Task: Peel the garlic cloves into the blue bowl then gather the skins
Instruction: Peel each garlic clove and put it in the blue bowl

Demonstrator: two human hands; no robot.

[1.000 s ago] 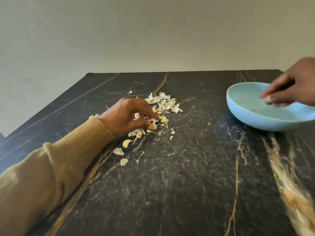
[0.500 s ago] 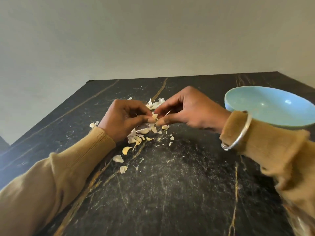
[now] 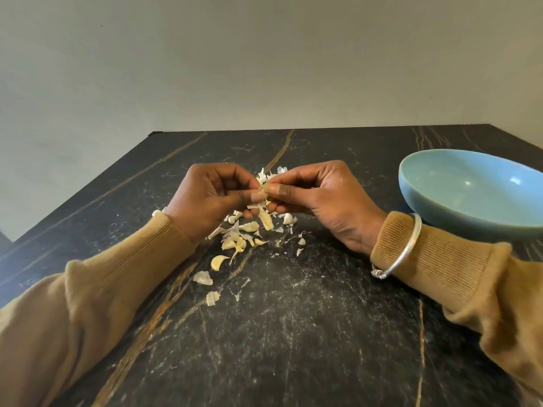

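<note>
What worries me here is the clove (image 3: pixel 264 188) slipping. It is small, both thumbs crowd it, and a hard tug on its skin could flick it down among the skins (image 3: pixel 235 235) on the desk (image 3: pixel 293 333), left of the blue bowl (image 3: pixel 446 210), where peeled and unpeeled bits look alike. My left hand (image 3: pixel 211 198) is curled, thumb and fingers pinching the clove. My right hand (image 3: pixel 317 198), nearer the bowl, is also curled and pinches it from the other side.

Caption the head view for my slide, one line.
Peeling: left hand and right hand pinch a garlic clove above scattered skins on the dark table, blue bowl at right.
</note>
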